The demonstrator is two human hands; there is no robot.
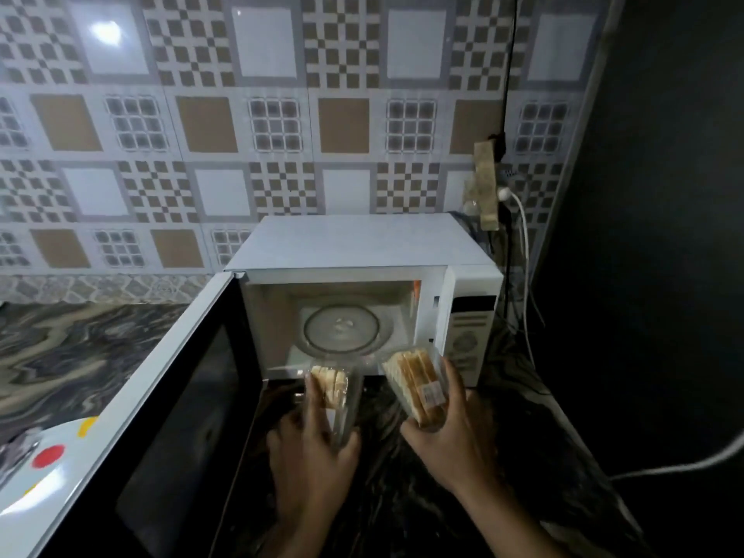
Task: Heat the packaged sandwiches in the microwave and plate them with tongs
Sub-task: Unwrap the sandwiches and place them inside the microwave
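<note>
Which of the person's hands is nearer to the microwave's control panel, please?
The right. The right hand, holding a sandwich pack, is just below and left of the control panel; the left hand, holding the other pack, is further left.

Microwave [358, 245] white, door [169, 428] black-glassed with white rim. Wall tiles [282, 114] grey-white, with tan squares and brown checker blocks. Bench [80, 348] dark marbled, swirling grey and beige veins. Sandwiches [414, 382] pale golden in clear packs, one with white label. Plate [52, 469] white with red dot, yellow mark. Cable [523, 243] white.
</note>
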